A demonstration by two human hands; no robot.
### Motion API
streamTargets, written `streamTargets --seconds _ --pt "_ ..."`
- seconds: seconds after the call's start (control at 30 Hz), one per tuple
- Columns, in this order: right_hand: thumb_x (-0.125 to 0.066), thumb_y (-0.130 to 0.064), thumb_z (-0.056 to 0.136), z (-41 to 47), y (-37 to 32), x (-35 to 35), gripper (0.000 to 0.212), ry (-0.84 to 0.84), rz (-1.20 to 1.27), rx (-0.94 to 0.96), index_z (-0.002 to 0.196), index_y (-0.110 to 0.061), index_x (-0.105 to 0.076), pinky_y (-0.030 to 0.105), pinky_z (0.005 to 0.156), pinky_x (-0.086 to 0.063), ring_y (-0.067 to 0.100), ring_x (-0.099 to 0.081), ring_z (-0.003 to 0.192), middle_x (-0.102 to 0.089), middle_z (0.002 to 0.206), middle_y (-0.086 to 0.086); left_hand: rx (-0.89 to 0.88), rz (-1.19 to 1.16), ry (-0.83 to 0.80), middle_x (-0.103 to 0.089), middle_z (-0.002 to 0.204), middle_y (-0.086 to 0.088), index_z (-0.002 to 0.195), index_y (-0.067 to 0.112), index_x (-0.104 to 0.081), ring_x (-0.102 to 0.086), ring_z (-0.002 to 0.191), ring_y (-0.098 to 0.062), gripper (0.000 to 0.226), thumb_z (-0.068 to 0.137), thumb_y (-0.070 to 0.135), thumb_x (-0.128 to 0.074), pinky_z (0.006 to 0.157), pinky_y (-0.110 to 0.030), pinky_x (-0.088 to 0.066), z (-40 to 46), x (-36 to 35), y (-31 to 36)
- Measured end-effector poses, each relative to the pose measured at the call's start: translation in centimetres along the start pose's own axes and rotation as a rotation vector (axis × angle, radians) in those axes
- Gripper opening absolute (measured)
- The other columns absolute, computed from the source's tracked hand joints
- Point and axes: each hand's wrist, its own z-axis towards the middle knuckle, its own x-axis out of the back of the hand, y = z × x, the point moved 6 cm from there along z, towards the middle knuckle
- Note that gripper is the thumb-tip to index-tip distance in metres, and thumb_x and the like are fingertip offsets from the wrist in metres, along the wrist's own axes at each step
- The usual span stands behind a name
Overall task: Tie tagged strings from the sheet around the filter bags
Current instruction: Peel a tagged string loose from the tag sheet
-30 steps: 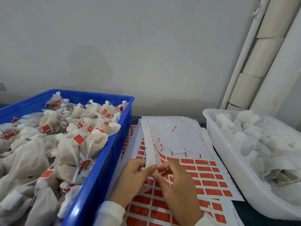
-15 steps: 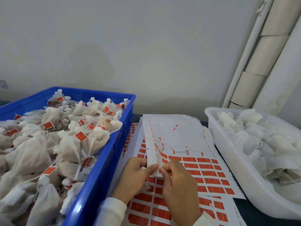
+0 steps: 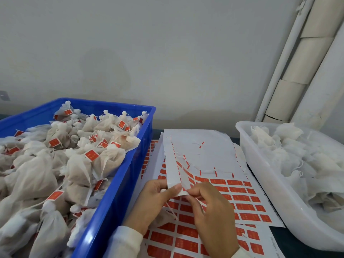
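Note:
A white sheet (image 3: 204, 153) with rows of orange tags lies between the two bins, its upper part stripped bare. My left hand (image 3: 152, 200) pinches the sheet's lifted near corner with thumb and fingers. My right hand (image 3: 212, 211) pinches a tag at that same corner, and a thin white string (image 3: 171, 211) hangs below between the hands. Tied filter bags with orange tags fill the blue bin (image 3: 119, 192) on the left. Untied white filter bags (image 3: 290, 157) lie in the white bin on the right.
More tag sheets (image 3: 186, 237) are stacked under the top one. The white bin (image 3: 264, 174) stands close on the right, with pale pipes (image 3: 297, 67) behind it. A grey wall closes the back.
The hands shifted slightly down and apart at the sheet's corner, and a string now hangs free between them. The view rose a little.

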Motion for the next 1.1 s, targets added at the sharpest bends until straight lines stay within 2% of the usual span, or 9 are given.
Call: streamTargets --seconds 0.2,0.3,0.37,0.43,0.53,0.6,0.77,0.9,1.1 --pt "-0.084 -0.017 0.059 0.1 -0.1 0.4 0.019 0.043 -0.076 0.094 0.07 -0.018 -0.069 0.009 0.055 -0.047 0.006 -0.062 0.055 -0.068 0.068 -0.007 0.005 0.078 -0.064 -0.069 0.079 0.025 0.08 0.031 -0.068 -0.066 0.08 -0.001 0.004 0.077 0.03 -0.067 0.061 -0.011 -0.047 -0.2 0.0 0.4" --pt "-0.068 -0.037 0.079 0.1 -0.5 0.7 0.019 0.07 -0.003 0.08 0.078 -0.019 -0.07 0.01 0.057 -0.049 0.004 -0.064 0.061 -0.069 0.074 -0.008 -0.021 0.092 -0.045 -0.07 0.086 0.021 0.085 0.032 -0.068 -0.066 0.085 -0.003 0.009 0.076 0.031 -0.068 0.07 -0.014 -0.051 -0.3 0.1 0.5" --pt "-0.063 -0.041 0.082 0.2 -0.8 0.9 0.025 0.084 0.006 0.09 0.08 -0.018 -0.071 0.018 0.056 -0.056 0.005 -0.065 0.062 -0.071 0.075 -0.007 -0.044 0.093 -0.044 -0.07 0.09 0.02 0.087 0.033 -0.068 -0.066 0.086 -0.003 0.013 0.074 0.031 -0.069 0.066 -0.012 -0.05 -0.3 0.0 0.7" --pt "-0.07 -0.032 0.072 0.3 -1.2 1.0 0.016 0.098 -0.036 0.129 0.075 -0.016 -0.071 0.019 0.056 -0.056 0.006 -0.065 0.059 -0.07 0.071 -0.005 -0.068 0.101 -0.059 -0.07 0.089 0.02 0.086 0.033 -0.067 -0.066 0.085 -0.001 0.011 0.076 0.03 -0.068 0.064 -0.009 -0.05 -0.4 -0.1 0.9" --pt "-0.069 -0.03 0.064 0.5 -1.7 1.0 0.014 0.071 -0.138 0.19 0.067 -0.016 -0.068 0.014 0.051 -0.051 0.006 -0.061 0.054 -0.067 0.065 -0.005 -0.08 0.105 -0.081 -0.069 0.097 0.017 0.084 0.031 -0.067 -0.064 0.094 -0.004 0.007 0.081 0.026 -0.064 0.078 -0.017 -0.051 -0.4 -0.2 0.9" --pt "-0.069 -0.031 0.062 0.4 -1.9 0.8 0.016 0.047 -0.233 0.245 0.064 -0.016 -0.067 0.015 0.048 -0.049 0.007 -0.06 0.05 -0.065 0.061 -0.004 -0.07 0.105 -0.086 -0.068 0.103 0.013 0.081 0.029 -0.067 -0.063 0.099 -0.008 0.007 0.084 0.026 -0.062 0.082 -0.019 -0.049 -0.5 -0.2 0.8" --pt "-0.091 -0.029 0.041 -0.2 -2.1 -0.1 0.036 0.009 -0.4 0.309 0.065 -0.011 -0.071 0.025 0.05 -0.055 0.014 -0.065 0.053 -0.068 0.063 0.003 -0.044 0.119 -0.119 -0.069 0.101 0.012 0.077 0.025 -0.067 -0.064 0.096 -0.008 0.015 0.088 0.026 -0.057 0.083 -0.019 -0.049 -0.6 -0.5 0.7" --pt "-0.09 -0.016 0.046 -0.2 -1.6 0.1 0.029 0.014 -0.27 0.257 0.064 -0.013 -0.067 0.021 0.048 -0.051 0.011 -0.06 0.05 -0.065 0.061 -0.001 -0.037 0.145 -0.109 -0.068 0.102 0.013 0.082 0.026 -0.066 -0.064 0.096 -0.007 0.011 0.089 0.026 -0.056 0.084 -0.021 -0.049 -0.6 -0.5 0.7" --pt "-0.075 -0.009 0.074 0.0 0.3 -0.2 0.02 -0.017 0.053 -0.03 0.067 -0.019 -0.06 0.009 0.054 -0.042 0.008 -0.056 0.056 -0.06 0.065 -0.011 -0.039 0.137 -0.096 -0.065 0.103 0.015 0.084 0.033 -0.062 -0.061 0.102 -0.01 0.011 0.089 0.025 -0.057 0.086 -0.025 -0.049 -0.7 -0.6 0.8"
